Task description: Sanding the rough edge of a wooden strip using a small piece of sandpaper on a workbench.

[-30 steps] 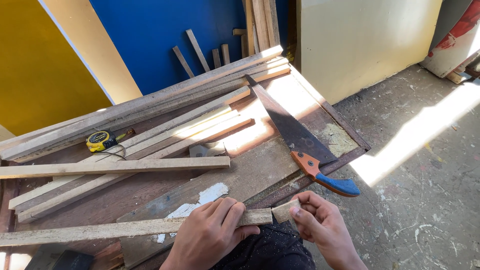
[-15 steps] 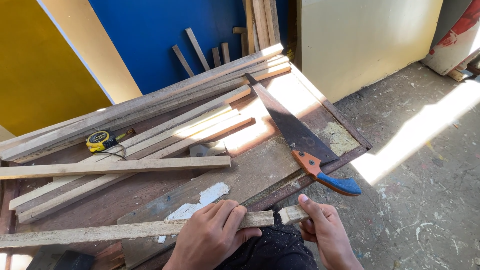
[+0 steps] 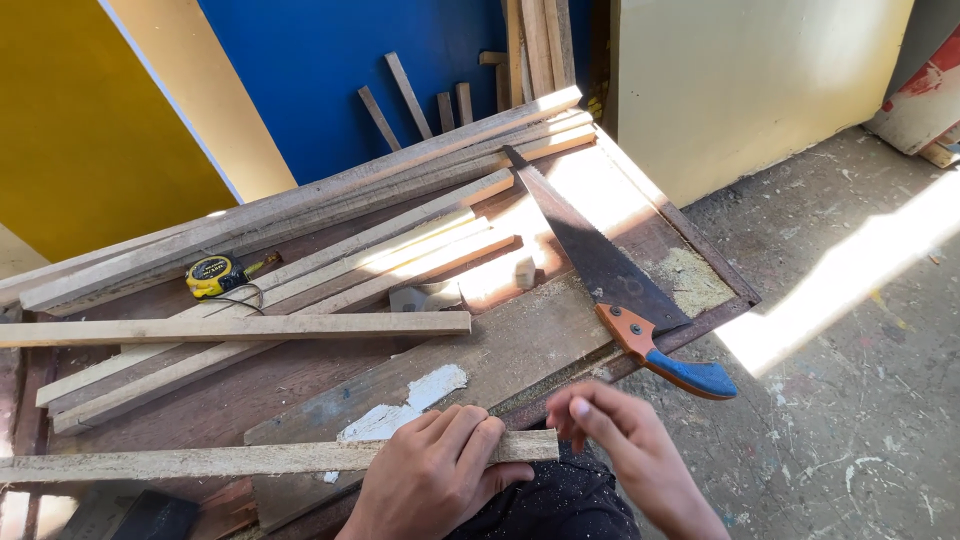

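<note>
Long pale wood strip, rough-sawn end

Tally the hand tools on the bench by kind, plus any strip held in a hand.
Handsaw: 1
Tape measure: 1
Wood strip gripped by the left hand: 1
Total: 3

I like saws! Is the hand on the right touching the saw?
Apart. The head view shows bare floor between the right hand and the saw handle.
</note>
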